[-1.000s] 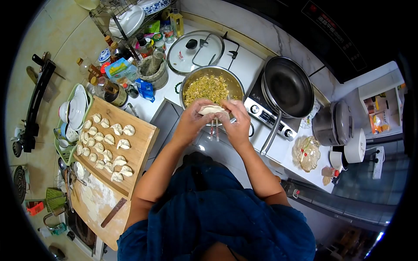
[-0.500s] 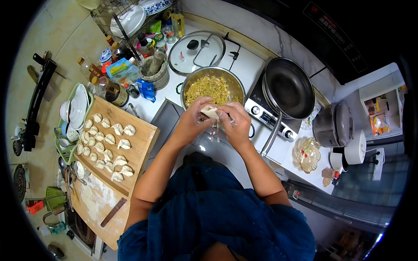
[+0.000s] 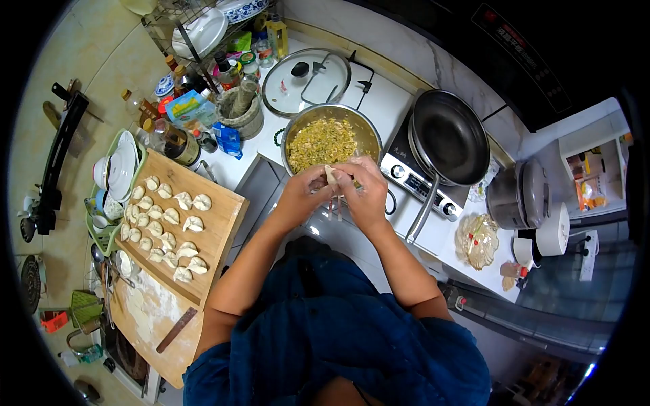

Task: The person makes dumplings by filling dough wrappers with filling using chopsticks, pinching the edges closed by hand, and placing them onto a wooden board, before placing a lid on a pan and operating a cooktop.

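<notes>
A folded dumpling (image 3: 330, 175) is gripped between both hands, the left hand (image 3: 302, 194) clasping one side and the right hand (image 3: 365, 193) pinching the other, with a steel bowl (image 3: 368, 137) of chopped filling (image 3: 321, 141) at 12 o'clock. Around it, the white surface (image 3: 387, 84) carries a stone mortar (image 3: 249, 126) at 10 o'clock and a frying pan (image 3: 450, 132) between 2 and 3. Farther out, a wooden tray (image 3: 220, 230) of shaped dumplings (image 3: 193, 223) lies at 8, and a knife rack (image 3: 59, 159) hangs on the tiled wall (image 3: 88, 51) at 9.
</notes>
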Demonstrator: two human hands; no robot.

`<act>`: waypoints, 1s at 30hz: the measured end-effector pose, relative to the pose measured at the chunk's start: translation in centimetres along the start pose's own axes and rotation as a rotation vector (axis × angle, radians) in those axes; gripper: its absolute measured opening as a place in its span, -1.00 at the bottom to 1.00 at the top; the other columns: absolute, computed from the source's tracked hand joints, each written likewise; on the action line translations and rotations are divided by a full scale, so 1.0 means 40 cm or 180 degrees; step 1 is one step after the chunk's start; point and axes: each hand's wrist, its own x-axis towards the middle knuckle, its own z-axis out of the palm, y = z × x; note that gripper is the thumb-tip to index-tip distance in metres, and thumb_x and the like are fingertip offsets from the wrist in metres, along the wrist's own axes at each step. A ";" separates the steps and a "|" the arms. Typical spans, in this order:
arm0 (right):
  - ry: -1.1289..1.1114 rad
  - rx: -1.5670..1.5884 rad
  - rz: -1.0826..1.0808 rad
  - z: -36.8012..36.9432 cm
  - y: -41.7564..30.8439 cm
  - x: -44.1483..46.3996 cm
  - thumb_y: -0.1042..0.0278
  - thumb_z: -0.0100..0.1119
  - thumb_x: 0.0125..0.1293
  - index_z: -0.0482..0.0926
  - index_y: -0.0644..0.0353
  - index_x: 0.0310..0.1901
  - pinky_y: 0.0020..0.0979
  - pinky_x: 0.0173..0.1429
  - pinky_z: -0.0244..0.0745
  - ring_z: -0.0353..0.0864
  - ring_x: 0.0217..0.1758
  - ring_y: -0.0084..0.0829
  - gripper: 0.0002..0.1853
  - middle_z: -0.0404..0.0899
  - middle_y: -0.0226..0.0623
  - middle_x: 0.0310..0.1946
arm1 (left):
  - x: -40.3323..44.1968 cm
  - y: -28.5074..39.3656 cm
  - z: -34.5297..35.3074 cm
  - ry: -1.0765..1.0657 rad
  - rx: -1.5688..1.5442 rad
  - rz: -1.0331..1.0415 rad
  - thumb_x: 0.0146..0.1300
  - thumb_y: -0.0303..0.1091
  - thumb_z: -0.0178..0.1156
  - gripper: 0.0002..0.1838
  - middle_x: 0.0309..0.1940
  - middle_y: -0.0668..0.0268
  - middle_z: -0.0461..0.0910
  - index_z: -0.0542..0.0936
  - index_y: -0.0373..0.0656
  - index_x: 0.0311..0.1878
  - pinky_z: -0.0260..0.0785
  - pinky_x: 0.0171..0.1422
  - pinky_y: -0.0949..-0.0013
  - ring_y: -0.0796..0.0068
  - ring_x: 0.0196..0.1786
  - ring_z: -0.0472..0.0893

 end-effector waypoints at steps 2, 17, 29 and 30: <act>0.0025 0.0109 0.0106 -0.003 -0.003 -0.004 0.44 0.24 0.16 0.65 0.33 -0.25 -0.37 -0.12 0.44 0.55 -0.24 -0.25 -0.84 0.56 -0.12 -0.34 | 0.000 -0.007 0.000 0.0025 0.0159 0.0017 0.24 -0.48 0.19 -0.66 -0.05 0.27 0.55 0.48 -0.34 0.08 0.35 0.15 0.43 0.53 0.02 0.51; -0.0079 0.0193 0.0100 0.013 0.011 -0.005 0.38 0.16 0.25 0.60 0.38 -0.14 -0.43 -0.08 0.40 0.49 -0.25 -0.39 -0.76 0.53 -0.23 -0.27 | -0.019 0.030 0.025 0.0437 0.0998 0.0022 0.17 -0.49 0.23 -0.67 -0.19 0.26 0.59 0.51 -0.35 0.01 0.42 -0.01 0.47 0.53 -0.13 0.58; 0.0052 0.1137 0.1596 0.031 0.029 -0.061 0.45 0.19 0.24 0.59 0.34 -0.22 -0.49 -0.24 0.42 0.52 -0.35 -0.51 -0.85 0.54 -0.27 -0.41 | -0.028 0.004 0.031 0.1090 -0.1266 -0.0310 0.23 -0.43 0.20 -0.64 -0.15 0.17 0.58 0.44 -0.32 0.07 0.56 -0.16 0.48 0.45 -0.17 0.62; 0.0137 0.1086 0.1513 0.030 0.024 -0.064 0.47 0.19 0.22 0.59 0.33 -0.24 -0.49 -0.24 0.43 0.53 -0.36 -0.49 -0.87 0.55 -0.27 -0.42 | -0.030 0.006 0.032 0.1118 -0.1201 -0.0339 0.24 -0.42 0.20 -0.66 -0.17 0.18 0.58 0.46 -0.31 0.05 0.55 -0.17 0.49 0.45 -0.17 0.62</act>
